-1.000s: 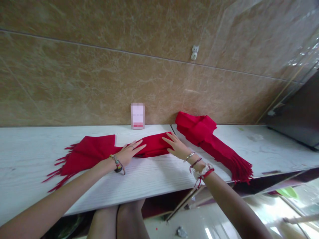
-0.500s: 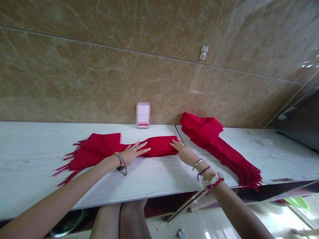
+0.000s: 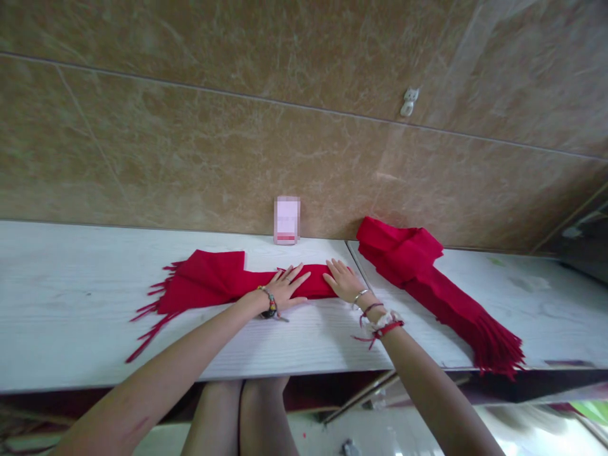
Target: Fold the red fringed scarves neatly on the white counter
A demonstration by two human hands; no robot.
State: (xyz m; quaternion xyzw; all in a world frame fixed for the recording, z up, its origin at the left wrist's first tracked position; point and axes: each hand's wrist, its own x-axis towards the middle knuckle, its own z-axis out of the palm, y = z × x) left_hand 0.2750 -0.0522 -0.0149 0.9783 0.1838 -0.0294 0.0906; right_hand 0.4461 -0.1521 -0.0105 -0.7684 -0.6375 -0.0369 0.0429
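Observation:
A red scarf lies on the white wood-grain tabletop, its fringed end fanned out to the left and its right part folded into a narrow flat band. On that band rests my left hand, palm down with fingers spread. My right hand lies flat over the band's right end, fingers stretched out and also pressing on the cloth. Nothing is gripped in either hand. To the right, a second length of red scarf lies crossed over itself, its fringe reaching the table's front edge. Whether the two lengths join is not visible.
A pale card or phone-like object, blurred out, leans against the brown marble-tiled wall. A small white cat-shaped hook is fixed on the tiles. A seam crosses the tabletop. My knees are below its front edge.
My left hand has slid right along the folded band. My right hand has moved further onto its right end, fingers flatter. The whole view has shifted slightly.

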